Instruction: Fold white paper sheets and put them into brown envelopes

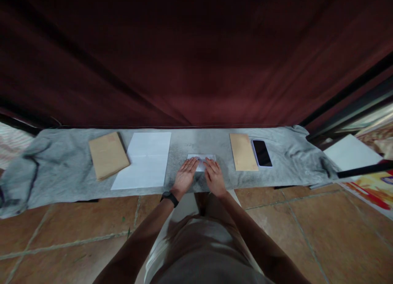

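My left hand [184, 176] and right hand [215, 179] lie flat on the small paper [201, 166], fingers extended, grasping nothing. Folding appears well advanced here; the large paper [149, 163] lies spread.

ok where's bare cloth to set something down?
Grey cloth lies bare right of the phone, and beyond left hand and right hand, between white sheet and lone envelope. Crowded: brown envelope stack overlaps that sheet; phone sits beside lone envelope; hands rest on small paper.

White paper [201, 167], inside near edge of grey cloth [199, 141]: partly hidden by left hand [185, 175], right hand [215, 177]. Mark [111, 139] on brown envelope [109, 157]: illegible. Printed sheet [373, 189] beyond right end: cut off.
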`<move>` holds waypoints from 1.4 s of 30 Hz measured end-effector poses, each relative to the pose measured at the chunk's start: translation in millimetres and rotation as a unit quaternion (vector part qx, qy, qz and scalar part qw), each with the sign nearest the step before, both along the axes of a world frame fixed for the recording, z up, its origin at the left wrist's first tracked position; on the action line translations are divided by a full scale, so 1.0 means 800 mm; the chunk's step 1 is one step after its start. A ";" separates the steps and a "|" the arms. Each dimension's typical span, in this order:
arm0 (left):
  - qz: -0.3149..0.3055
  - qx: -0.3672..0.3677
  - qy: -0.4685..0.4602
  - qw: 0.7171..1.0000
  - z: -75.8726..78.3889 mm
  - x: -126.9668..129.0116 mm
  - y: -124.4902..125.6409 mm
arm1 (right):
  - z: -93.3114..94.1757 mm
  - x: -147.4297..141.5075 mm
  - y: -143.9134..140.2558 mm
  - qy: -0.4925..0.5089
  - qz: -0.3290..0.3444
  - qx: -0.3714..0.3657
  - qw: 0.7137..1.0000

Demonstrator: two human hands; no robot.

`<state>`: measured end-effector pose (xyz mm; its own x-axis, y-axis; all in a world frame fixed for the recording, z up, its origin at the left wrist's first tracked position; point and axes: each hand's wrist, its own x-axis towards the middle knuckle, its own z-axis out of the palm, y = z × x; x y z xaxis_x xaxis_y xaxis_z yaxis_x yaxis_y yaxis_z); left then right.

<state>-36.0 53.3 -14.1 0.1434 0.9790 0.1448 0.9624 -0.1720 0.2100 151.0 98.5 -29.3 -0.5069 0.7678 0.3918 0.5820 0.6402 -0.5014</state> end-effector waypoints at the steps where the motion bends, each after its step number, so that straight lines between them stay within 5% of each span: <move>1: 0.009 0.005 0.002 1.000 0.002 0.003 0.001 | 0.002 0.000 0.000 -0.005 -0.007 0.005 1.000; 6: 0.003 -0.010 0.008 1.000 0.007 0.006 0.005 | 0.012 0.012 0.010 -0.035 -0.039 0.017 0.998; 17: -0.028 -0.081 -0.018 0.996 0.015 -0.006 0.003 | -0.004 -0.010 -0.002 -0.099 0.013 -0.015 0.995; 28: 0.052 -0.043 -0.087 0.994 0.003 0.058 0.034 | -0.013 -0.009 0.011 -0.038 -0.002 -0.040 0.998; 42: 0.141 -0.009 -0.025 0.990 -0.016 0.029 0.017 | -0.009 -0.018 0.020 -0.074 -0.025 -0.033 0.996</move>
<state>-12.8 66.7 -27.1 -0.1434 0.9816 0.1265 0.9599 0.1068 0.2593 136.9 114.7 -36.9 -0.5160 0.8150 0.2635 0.6828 0.5771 -0.4480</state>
